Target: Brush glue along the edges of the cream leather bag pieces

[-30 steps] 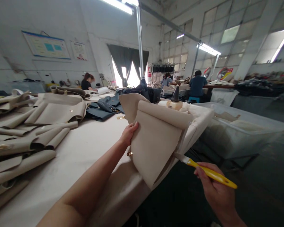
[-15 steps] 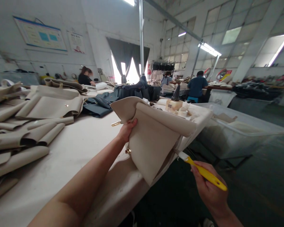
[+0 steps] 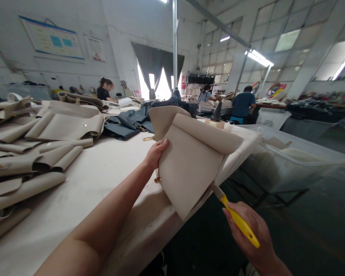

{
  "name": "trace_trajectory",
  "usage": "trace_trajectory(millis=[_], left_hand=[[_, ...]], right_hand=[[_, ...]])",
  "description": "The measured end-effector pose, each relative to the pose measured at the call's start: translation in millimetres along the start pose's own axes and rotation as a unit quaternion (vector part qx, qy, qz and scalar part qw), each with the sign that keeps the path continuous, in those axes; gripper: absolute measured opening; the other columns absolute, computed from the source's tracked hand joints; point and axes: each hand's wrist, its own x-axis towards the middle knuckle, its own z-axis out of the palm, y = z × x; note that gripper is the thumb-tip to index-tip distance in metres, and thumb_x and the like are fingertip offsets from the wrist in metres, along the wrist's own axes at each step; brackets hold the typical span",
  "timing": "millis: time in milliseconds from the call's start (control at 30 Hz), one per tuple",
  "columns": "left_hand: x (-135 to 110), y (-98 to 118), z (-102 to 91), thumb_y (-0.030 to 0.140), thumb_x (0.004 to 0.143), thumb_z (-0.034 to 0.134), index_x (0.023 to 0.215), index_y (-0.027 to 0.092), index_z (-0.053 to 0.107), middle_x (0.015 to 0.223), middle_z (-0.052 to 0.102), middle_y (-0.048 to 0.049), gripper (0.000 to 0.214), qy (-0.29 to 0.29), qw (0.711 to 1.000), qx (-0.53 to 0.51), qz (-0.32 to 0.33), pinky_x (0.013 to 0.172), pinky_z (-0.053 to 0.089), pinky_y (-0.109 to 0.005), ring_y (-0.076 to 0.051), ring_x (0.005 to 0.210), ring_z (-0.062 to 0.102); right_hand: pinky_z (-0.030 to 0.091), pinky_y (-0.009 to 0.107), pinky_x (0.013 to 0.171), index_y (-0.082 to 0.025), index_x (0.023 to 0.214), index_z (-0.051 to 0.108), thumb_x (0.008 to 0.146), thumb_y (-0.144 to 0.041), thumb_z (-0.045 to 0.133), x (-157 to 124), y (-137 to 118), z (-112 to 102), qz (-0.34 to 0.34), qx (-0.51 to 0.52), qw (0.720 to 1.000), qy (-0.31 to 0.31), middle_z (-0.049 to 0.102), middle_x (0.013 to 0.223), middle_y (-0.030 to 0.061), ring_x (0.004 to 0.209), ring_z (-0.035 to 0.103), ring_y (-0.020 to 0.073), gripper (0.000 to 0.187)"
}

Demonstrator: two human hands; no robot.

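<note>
My left hand point(image 3: 156, 153) grips a beige leather bag piece point(image 3: 189, 165) by its left edge, thumb on top, and holds it tilted over the table's edge. One part of the piece is rolled along its upper right, and gold metal fittings point(image 3: 157, 179) show at its left. My right hand point(image 3: 250, 234) is closed round the yellow handle of a brush point(image 3: 238, 220). The brush's tip meets the lower right edge of the bag piece; the bristle end is partly hidden there.
Beige bag pieces point(image 3: 66, 126) are piled on the left of the white table point(image 3: 100, 168). Dark blue bags point(image 3: 123, 126) lie behind. A clear plastic bin point(image 3: 299, 161) stands to the right. A dark cone point(image 3: 216, 111) rises at the far table end. Several people work farther back.
My right hand and the brush have moved a little left and down along the edge. The bag piece is slightly higher and more tilted in my left hand.
</note>
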Motion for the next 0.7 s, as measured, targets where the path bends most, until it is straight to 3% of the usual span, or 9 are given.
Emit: trace_trajectory(millis=[167, 333, 533, 633, 700], left_hand=[[-0.2, -4.1, -1.1, 0.04, 0.066, 0.074, 0.087, 0.013, 0.066, 0.078, 0.073, -0.0098, 0.036, 0.001, 1.0, -0.015, -0.006, 0.069, 0.056, -0.035, -0.026, 0.077, 0.069], [0.5, -5.5, -1.6, 0.041, 0.067, 0.073, 0.085, 0.013, 0.065, 0.074, 0.072, -0.0081, 0.034, 0.003, 1.0, -0.019, -0.01, 0.072, 0.056, -0.035, -0.025, 0.074, 0.069], [0.8, -5.2, -1.1, 0.041, 0.064, 0.076, 0.083, 0.012, 0.064, 0.07, 0.071, -0.0071, 0.037, 0.004, 1.0, -0.023, 0.003, 0.063, 0.055, -0.032, -0.02, 0.06, 0.067], [-0.8, -2.0, 0.6, 0.04, 0.064, 0.076, 0.083, 0.012, 0.065, 0.071, 0.072, -0.0076, 0.036, 0.007, 1.0, -0.025, 0.004, 0.061, 0.055, -0.032, -0.021, 0.059, 0.067], [-2.3, 1.3, 1.5, 0.039, 0.065, 0.076, 0.083, 0.011, 0.066, 0.073, 0.072, -0.0083, 0.035, 0.012, 1.0, -0.024, -0.003, 0.061, 0.056, -0.032, -0.021, 0.059, 0.067]], right_hand=[[0.053, 0.029, 0.068, -0.021, 0.099, 0.058, 0.091, -0.025, 0.055, 3.9, 0.9, 2.1, 0.09, 0.003, 0.996, 0.017, 0.065, 0.085, 0.0039, 0.073, 0.064, 0.0183, 0.009], [0.05, 0.024, 0.059, -0.022, 0.09, 0.061, 0.092, -0.033, 0.053, 1.1, -13.7, -1.1, 0.183, 0.026, 0.983, 0.011, 0.064, 0.073, 0.0002, 0.062, 0.063, 0.0155, 0.014], [0.048, 0.019, 0.051, -0.022, 0.088, 0.062, 0.091, -0.037, 0.054, -13.0, -41.9, -1.1, 0.269, 0.109, 0.957, -0.013, 0.06, 0.064, -0.0025, 0.053, 0.059, 0.0126, 0.018], [0.048, 0.02, 0.052, -0.02, 0.087, 0.062, 0.089, -0.041, 0.056, -12.3, -28.0, -15.6, 0.326, 0.104, 0.939, 0.031, 0.061, 0.065, -0.0009, 0.053, 0.058, 0.0127, 0.022], [0.049, 0.022, 0.053, -0.019, 0.086, 0.063, 0.086, -0.045, 0.058, -4.1, 3.7, -30.2, 0.37, 0.084, 0.919, 0.105, 0.062, 0.067, 0.0013, 0.054, 0.058, 0.0136, 0.027]])
